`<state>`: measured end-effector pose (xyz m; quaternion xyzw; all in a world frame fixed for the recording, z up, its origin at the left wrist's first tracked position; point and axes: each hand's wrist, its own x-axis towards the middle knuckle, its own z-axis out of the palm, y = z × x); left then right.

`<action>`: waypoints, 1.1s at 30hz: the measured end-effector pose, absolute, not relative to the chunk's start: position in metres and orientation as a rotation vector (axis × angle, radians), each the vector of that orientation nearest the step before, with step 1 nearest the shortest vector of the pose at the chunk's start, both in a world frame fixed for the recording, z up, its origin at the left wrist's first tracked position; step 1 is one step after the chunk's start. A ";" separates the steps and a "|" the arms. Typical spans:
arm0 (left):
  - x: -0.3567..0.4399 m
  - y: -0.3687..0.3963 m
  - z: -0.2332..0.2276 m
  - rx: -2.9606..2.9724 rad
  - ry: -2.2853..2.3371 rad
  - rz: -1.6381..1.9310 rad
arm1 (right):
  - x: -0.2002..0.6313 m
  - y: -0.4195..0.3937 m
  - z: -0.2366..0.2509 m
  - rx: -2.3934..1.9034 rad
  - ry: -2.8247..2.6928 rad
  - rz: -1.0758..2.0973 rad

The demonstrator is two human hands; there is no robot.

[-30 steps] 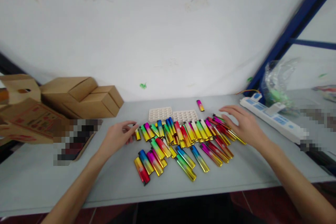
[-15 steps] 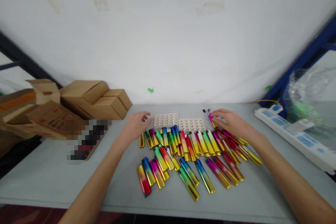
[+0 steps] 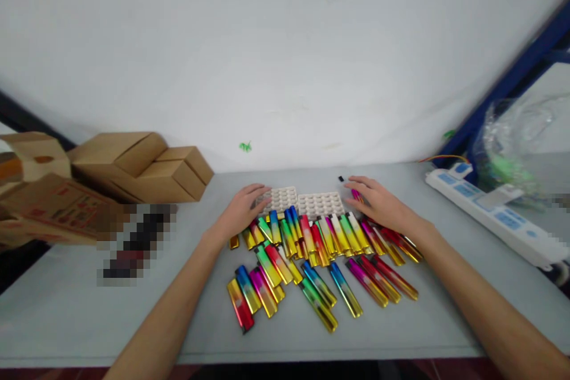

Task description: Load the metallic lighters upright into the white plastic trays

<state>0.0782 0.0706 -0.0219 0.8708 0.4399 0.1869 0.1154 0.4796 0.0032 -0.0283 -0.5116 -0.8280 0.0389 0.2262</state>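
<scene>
Rainbow-foiled lighters (image 3: 312,249) are lying across the grey table (image 3: 66,309) in front of me, most with their long axes running away from me toward the wall, the nearer ones fanning slantwise. My left hand (image 3: 243,211) is resting fingers-spread on the left white tray (image 3: 278,197) — its twin, the right white tray (image 3: 320,203), is sitting just beside it. My right hand (image 3: 378,205) is hovering loosely open over a pink lighter (image 3: 356,195) lying just beyond the row, so this hand is the nearer one. Cardboard boxes (image 3: 142,166) are crowding the left, a power strip (image 3: 494,214) the right — open room is lying toward the near edge.
</scene>
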 end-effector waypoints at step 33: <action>0.087 0.056 0.000 2.540 1.457 0.868 | 0.491 0.003 -0.009 -1.776 -1.974 0.244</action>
